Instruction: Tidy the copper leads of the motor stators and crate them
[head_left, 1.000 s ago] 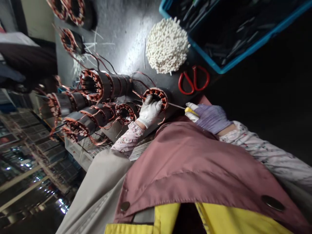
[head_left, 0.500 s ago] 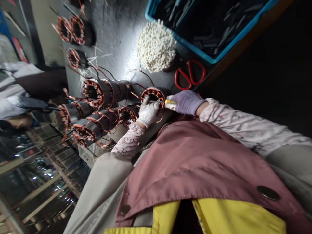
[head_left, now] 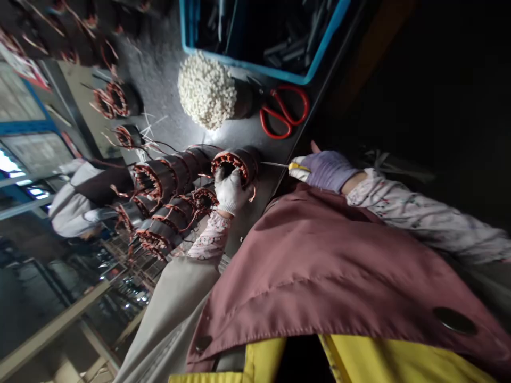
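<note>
My left hand [head_left: 230, 192], in a white glove, grips a motor stator [head_left: 248, 164] with copper windings. Its thumb and fingertips curl over the near rim into the bore. My right hand [head_left: 325, 169], in a purple and white glove, is closed round a yellow-handled tool [head_left: 296, 167] with a thin metal shaft. The shaft points left at the stator's side; whether its tip touches the stator I cannot tell. Beside my left hand lie rows of more wound stators [head_left: 159, 178], on their sides with copper leads sticking out.
A bundle of white sticks [head_left: 206, 90] stands beyond the stator. Red-handled scissors [head_left: 284, 113] lie near the table edge, below a blue bin [head_left: 307, 80] of dark strips. More stators [head_left: 120, 98] are at the far left. Another person [head_left: 75, 199] is at the left.
My right hand has drawn away to the right with the yellow-handled tool, out from the stator's rim. My left hand still holds the stator, which has turned slightly. The view has shifted.
</note>
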